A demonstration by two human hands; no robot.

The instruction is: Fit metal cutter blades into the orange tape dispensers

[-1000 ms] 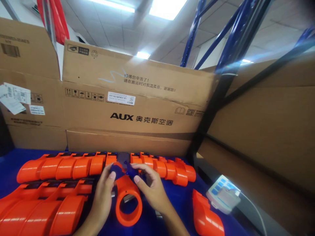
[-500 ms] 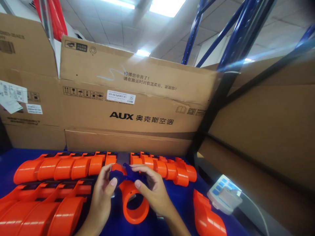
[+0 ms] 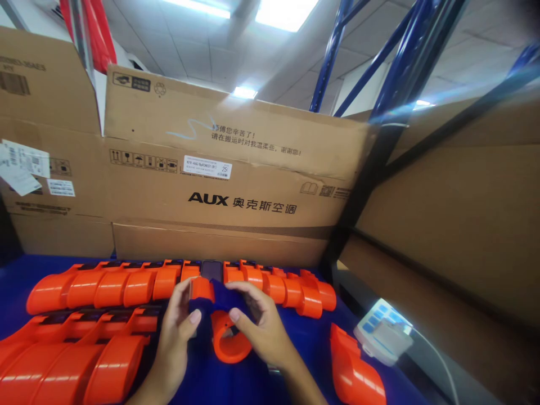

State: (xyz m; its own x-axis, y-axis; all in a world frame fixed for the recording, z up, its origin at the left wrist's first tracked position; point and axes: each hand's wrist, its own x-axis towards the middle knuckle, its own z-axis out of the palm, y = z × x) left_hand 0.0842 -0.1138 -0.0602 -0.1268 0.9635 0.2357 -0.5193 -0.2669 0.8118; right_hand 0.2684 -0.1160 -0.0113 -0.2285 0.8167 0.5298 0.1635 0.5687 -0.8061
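Observation:
Just in front of me, both hands hold an orange plastic tape dispenser [image 3: 231, 344] with a dark blue part [image 3: 223, 298] across its top. The dispenser's round ring hangs below, tilted so that its opening shows. My left hand [image 3: 180, 320] is closed round the left end, beside an orange upper piece [image 3: 203, 289], with the thumb toward me. My right hand [image 3: 262, 318] grips the blue part at the right with thumb and fingers. The fingers hide where the blue and orange pieces meet.
Orange dispensers stand in a back-left row [image 3: 110, 289], a front-left row [image 3: 67, 363] and a back-right row [image 3: 293, 292]. A dark flat phone-like object [image 3: 211, 271] lies between the back rows. At right are a single orange dispenser [image 3: 358, 371] and a white power strip [image 3: 383, 332]. Cardboard [image 3: 236, 242] walls the back.
The dispenser's ring has swung up and away, so it looks shorter and higher. The blue part now lies straighter across the top. Both hands stay nearly in place.

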